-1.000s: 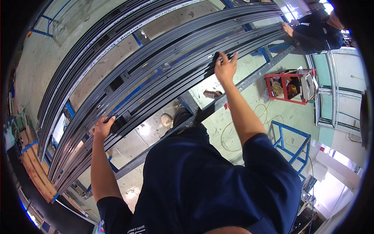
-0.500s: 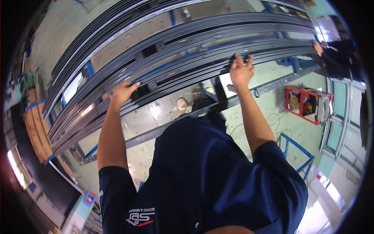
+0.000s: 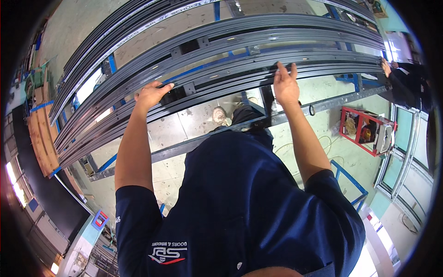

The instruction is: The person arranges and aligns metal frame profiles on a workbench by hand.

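Observation:
Along the near side of a rack lies a long dark grey metal profile (image 3: 226,84), grooved along its length. My left hand (image 3: 151,95) is closed over it left of the middle, thumb stretched along the top and the other fingers partly hidden. Farther right, my right hand (image 3: 286,87) grips the near edge of the same profile, fingertips on its upper face and thumb out of sight. At the profile's far right end, another person's hand (image 3: 386,68) touches it. Small dark plates sit on the profile near my left hand.
More long profiles (image 3: 258,37) lie beyond, on blue supports (image 3: 217,11). A metal rail (image 3: 323,102) runs between the profile and my body. At right stand a red-framed cart (image 3: 368,130) and a blue frame (image 3: 349,182); wooden boards (image 3: 41,134) are at left.
The view has shifted slightly. My left hand sits a little farther along the profile to the right, and my right hand keeps about the same place. The other person's hand remains at the end.

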Tool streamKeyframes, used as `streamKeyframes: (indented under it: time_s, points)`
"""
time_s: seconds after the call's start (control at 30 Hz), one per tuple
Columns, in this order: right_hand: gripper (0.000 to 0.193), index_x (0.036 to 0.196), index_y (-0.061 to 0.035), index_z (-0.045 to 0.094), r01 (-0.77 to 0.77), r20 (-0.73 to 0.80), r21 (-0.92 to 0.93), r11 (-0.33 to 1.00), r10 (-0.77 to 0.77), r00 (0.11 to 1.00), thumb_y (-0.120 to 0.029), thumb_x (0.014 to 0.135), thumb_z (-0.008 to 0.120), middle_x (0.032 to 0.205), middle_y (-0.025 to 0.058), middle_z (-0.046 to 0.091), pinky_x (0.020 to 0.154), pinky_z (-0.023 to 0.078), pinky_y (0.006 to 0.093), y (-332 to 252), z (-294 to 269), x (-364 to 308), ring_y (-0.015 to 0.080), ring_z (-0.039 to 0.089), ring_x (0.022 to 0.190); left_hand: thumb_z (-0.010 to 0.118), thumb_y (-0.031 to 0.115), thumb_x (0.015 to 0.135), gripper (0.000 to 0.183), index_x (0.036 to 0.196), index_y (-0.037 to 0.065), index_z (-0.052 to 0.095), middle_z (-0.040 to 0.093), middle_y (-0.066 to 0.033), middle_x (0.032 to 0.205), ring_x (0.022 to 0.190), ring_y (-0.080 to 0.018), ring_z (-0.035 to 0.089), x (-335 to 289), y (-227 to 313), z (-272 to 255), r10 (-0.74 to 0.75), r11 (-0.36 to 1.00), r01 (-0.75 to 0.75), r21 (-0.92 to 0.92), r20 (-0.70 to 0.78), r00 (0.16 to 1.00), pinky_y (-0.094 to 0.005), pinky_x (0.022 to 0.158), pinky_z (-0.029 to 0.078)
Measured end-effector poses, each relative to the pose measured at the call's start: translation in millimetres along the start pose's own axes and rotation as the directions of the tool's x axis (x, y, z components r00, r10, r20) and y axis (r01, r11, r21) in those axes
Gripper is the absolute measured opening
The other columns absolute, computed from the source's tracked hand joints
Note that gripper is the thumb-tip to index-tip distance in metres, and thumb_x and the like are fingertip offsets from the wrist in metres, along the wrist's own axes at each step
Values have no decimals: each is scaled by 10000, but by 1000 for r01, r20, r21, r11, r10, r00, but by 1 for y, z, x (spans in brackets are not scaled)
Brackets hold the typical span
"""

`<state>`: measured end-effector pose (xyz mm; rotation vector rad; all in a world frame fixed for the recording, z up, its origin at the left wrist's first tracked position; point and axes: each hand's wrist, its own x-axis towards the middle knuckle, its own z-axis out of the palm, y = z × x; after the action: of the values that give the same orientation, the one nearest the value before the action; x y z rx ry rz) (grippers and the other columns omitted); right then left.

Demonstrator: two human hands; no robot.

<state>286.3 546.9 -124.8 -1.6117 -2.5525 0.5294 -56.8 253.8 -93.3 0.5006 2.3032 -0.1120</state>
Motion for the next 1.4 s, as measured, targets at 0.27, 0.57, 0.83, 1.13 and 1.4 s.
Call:
streamKeyframes:
  time_s: [0.27,0.57,0.83,1.13,1.4]
  points:
    - [404,1425,-308,562,34,51,10,999,-34,998,-338,1026,507,1590,297,302,849,587,509,-18,-1,-16,477,686,1022,570,837,789,886,1385,184,628,609,-123,1423,1393,-302,493,1,1,1,10,1000,-10,-10,-10,1000,-615,1169,198]
    - [421,1386,-261,613,194,-1,-226,955,-199,980,-255,965,602,1316,228,496,818,577,506,-35,-12,-25,434,679,956,594,805,801,842,1362,180,648,629,-136,1399,1335,-312,555,6,-3,2,26,999,-26,-31,7,1000,-506,1144,339]
    - [520,1406,-258,603,273,146,-220,937,-245,959,-198,891,644,1129,171,525,862,531,499,-61,-15,-27,370,627,1002,589,819,791,860,1356,174,650,622,-131,1409,1371,-320,518,0,3,1,12,1000,-12,-16,-12,1000,-557,1162,265]
    - [520,1416,-245,578,330,228,-237,914,-278,933,-211,899,620,1125,204,616,846,565,498,-72,-14,-25,385,675,998,562,844,774,929,1439,195,594,503,-92,1548,1469,-294,406,1,-1,-1,-37,999,37,9,6,999,-621,1190,161]
    - [480,1404,-225,599,399,220,-189,897,-357,908,-210,925,589,1058,209,633,835,564,496,-85,-1,-35,394,679,945,568,824,785,903,1444,207,591,496,-116,1548,1474,-317,394,4,-8,-7,66,993,-56,-102,96,993,-609,1206,129]
